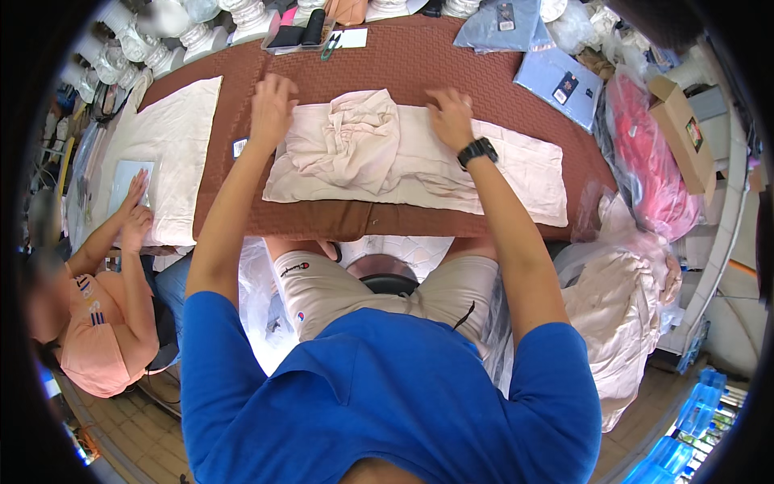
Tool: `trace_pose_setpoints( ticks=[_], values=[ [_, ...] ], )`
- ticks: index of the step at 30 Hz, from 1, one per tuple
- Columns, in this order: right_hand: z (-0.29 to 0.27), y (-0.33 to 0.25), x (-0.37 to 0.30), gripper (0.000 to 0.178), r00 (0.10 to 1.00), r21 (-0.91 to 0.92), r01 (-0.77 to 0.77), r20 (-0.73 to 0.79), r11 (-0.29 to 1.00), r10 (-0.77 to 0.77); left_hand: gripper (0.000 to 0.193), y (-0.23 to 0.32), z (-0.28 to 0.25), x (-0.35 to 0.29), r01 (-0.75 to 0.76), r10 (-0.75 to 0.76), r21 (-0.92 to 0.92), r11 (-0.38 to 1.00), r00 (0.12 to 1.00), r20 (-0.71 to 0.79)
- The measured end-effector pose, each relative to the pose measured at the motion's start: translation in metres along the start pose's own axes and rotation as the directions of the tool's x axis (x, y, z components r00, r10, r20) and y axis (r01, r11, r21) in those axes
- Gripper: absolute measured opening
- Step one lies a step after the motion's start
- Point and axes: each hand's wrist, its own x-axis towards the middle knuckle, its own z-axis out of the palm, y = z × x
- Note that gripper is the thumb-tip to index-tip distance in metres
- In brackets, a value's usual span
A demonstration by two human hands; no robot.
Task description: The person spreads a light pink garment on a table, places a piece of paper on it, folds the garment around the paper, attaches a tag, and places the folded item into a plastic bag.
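While my arms reach forward over the bench [322, 222] with its brown textured cover, a long cream cloth [427, 169] lies crosswise in front of me, near the bench's close edge. Its right part lies in a fairly flat strip with some wrinkles, and toward its left end a crumpled bunch is heaped on top.

My left hand [274, 111] is at the upper left corner of the cloth, loosely open with the fingers apart and pointing away from me; I see nothing gripped in it. My right hand [451, 117] is at the far edge, right of the bunch, also loosely open, fingers a little bent, and nothing shows in its hold. I cannot tell whether either one touches the fabric. A black watch [477, 152] circles my right wrist.

Just beside my left forearm lies a small tag [239, 148]. Past my left hand, at the far edge, sit a clear tray [278, 50] with a black spool [314, 27], and green snips [331, 46] by a white card [353, 38]. Toward the far right is a folded blue garment [542, 75]. On my left a co-worker [113, 323] works over another cream piece [173, 153].
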Motion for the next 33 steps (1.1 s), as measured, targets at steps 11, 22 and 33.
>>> trace_pose_setpoints(
  ticks=[11,22,33],
  values=[
    [0.023,-0.086,0.064,0.006,0.904,0.194,0.330,0.216,0.924,-0.369,0.019,-0.003,0.035,-0.046,0.086,0.058,-0.650,0.755,0.979,0.197],
    [-0.182,-0.072,0.012,0.018,0.978,0.196,0.208,-0.075,0.958,-0.197,0.035,-0.014,0.008,-0.028,0.348,0.054,-0.580,0.737,0.824,0.564],
    [-0.149,0.005,-0.046,0.015,0.994,0.141,0.003,-0.104,0.990,0.012,0.047,-0.019,0.029,-0.022,0.390,-0.011,-0.471,0.791,0.780,0.626]
  ],
)
